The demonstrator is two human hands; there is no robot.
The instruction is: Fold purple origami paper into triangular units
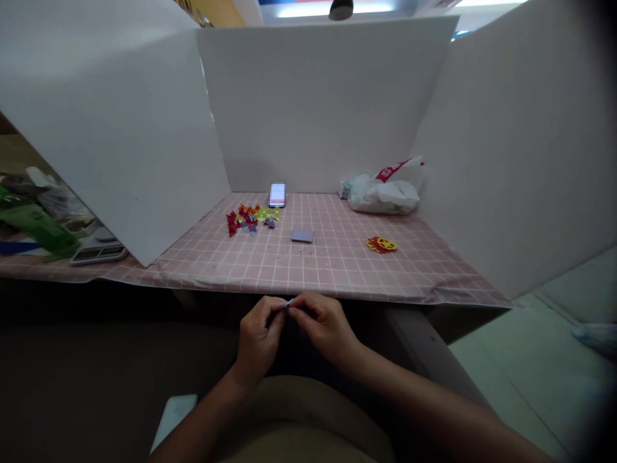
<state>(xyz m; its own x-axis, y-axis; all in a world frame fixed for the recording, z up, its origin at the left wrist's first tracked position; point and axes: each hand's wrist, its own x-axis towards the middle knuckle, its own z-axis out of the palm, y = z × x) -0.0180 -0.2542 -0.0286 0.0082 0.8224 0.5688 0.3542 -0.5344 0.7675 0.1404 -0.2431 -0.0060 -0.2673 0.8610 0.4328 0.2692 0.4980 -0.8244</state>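
Observation:
Just in front of the table's near edge, my left hand [260, 331] and my right hand [325, 325] meet, thumbs and forefingers pinched together. Between their fingertips is a small piece of pale purple paper [288, 303], mostly hidden by the fingers. On the table beyond lies a stack of purple paper squares [302, 236]. To its left is a cluster of small folded paper pieces [245, 218] in red, orange, yellow and purple. Yellow and red star-patterned round pieces [382, 244] lie to the right.
A pink checked tablecloth [337, 276] covers the table, with white panels [328, 103] around it. A lit phone [277, 194] stands at the back. A white plastic bag [385, 193] sits back right, a kitchen scale [99, 253] far left. A white object [176, 411] lies beside my left forearm.

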